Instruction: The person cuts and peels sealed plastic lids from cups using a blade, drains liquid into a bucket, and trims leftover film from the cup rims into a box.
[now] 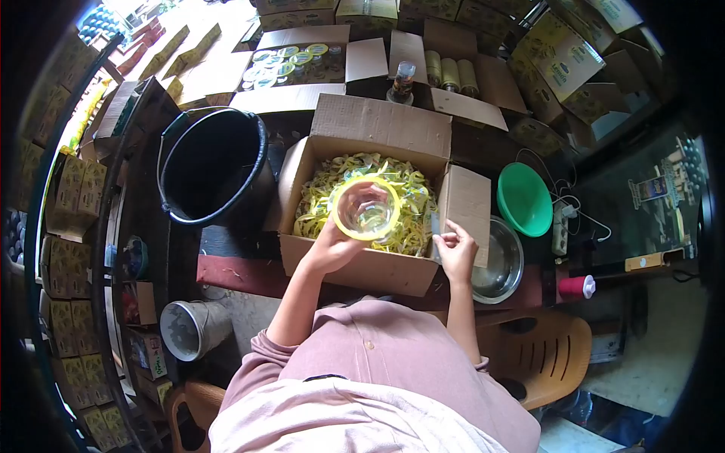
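My left hand [334, 245] is wrapped round a clear plastic jar [395, 214] with a yellow rim, its mouth turned up toward me. The jar is held above an open cardboard box [355, 266] filled with small yellow-and-green wrapped packets [408, 181]. At the box's right side my right hand [458, 253] has its thumb and fingers pinched together. A small pale, see-through piece shows by those fingertips, too small to name. The box's right flap [467, 204] stands folded outward just behind this hand.
A black bucket [264, 162] stands left of the box. To the right are a green bowl [524, 199], a metal basin [507, 264] and a thread spool [575, 287]. Behind, a carton of lidded jars [291, 64] and a carton of cylinders [451, 74] flank a filled jar [402, 83].
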`<state>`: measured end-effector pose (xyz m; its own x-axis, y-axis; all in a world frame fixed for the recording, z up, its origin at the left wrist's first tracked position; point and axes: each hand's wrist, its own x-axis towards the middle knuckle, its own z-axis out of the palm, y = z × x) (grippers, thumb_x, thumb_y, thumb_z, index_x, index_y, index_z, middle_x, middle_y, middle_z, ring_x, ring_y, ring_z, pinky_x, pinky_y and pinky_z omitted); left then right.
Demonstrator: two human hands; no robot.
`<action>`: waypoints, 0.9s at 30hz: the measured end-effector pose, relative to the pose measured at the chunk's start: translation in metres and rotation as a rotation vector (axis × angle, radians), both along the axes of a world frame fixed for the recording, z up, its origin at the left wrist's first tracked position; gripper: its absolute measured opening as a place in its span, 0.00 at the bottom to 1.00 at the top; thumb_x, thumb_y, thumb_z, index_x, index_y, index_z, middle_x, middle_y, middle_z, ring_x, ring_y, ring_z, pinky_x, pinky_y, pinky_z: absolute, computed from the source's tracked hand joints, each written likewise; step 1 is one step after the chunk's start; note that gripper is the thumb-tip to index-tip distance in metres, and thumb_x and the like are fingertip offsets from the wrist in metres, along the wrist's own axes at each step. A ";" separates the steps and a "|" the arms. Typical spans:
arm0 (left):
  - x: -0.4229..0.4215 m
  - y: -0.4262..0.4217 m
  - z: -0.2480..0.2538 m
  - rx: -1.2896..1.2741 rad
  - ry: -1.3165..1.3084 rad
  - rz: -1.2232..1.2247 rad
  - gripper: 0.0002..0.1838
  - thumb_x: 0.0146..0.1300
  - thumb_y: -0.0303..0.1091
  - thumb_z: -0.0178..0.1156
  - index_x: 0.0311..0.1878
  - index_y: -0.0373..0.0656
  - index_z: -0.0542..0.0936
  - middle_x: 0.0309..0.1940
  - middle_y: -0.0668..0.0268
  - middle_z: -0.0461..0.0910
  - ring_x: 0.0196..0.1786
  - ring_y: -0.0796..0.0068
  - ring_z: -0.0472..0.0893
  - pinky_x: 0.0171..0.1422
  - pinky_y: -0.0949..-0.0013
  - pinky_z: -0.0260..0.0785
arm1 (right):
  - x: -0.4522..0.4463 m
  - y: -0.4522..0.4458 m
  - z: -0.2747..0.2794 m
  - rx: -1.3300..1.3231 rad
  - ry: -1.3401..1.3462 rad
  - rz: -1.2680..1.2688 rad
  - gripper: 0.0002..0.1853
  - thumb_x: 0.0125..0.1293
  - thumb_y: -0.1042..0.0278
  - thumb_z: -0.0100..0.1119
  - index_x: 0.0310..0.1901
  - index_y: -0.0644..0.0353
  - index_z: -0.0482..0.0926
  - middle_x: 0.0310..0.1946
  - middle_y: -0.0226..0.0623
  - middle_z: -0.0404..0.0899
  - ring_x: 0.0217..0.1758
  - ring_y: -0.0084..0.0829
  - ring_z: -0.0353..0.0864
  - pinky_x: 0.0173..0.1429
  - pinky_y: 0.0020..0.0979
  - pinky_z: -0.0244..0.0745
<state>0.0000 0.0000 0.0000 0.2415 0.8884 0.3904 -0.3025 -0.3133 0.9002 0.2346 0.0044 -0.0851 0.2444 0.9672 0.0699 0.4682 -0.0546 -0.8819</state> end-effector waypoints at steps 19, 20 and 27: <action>-0.189 0.020 -0.003 -0.402 -1.270 0.035 0.25 0.62 0.46 0.49 0.53 0.35 0.66 0.50 0.56 0.69 0.57 0.61 0.67 0.64 0.52 0.57 | -0.001 -0.028 -0.013 0.217 -0.638 -0.351 0.24 0.42 0.73 0.69 0.45 0.61 0.77 0.30 0.36 0.71 0.29 0.30 0.73 0.33 0.34 0.70; -0.201 0.023 -0.013 -0.397 -1.314 0.020 0.24 0.63 0.46 0.47 0.53 0.35 0.66 0.50 0.55 0.69 0.57 0.59 0.67 0.64 0.52 0.57 | -0.014 -0.025 -0.003 0.204 -0.587 -0.359 0.24 0.42 0.73 0.68 0.45 0.62 0.76 0.32 0.36 0.72 0.32 0.32 0.73 0.37 0.37 0.70; -0.224 0.034 -0.047 -0.578 -1.597 -0.014 0.25 0.65 0.49 0.41 0.52 0.34 0.68 0.50 0.51 0.72 0.55 0.55 0.70 0.64 0.52 0.58 | -0.223 0.022 0.102 0.552 -0.095 0.450 0.29 0.45 0.63 0.69 0.51 0.58 0.74 0.37 0.39 0.74 0.38 0.32 0.74 0.42 0.32 0.71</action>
<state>-0.2242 0.0342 -0.0466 -0.0347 0.9927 -0.1157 -0.9533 -0.0676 -0.2943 0.0118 0.0262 0.0172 -0.2012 0.7900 0.5791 0.4166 0.6041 -0.6793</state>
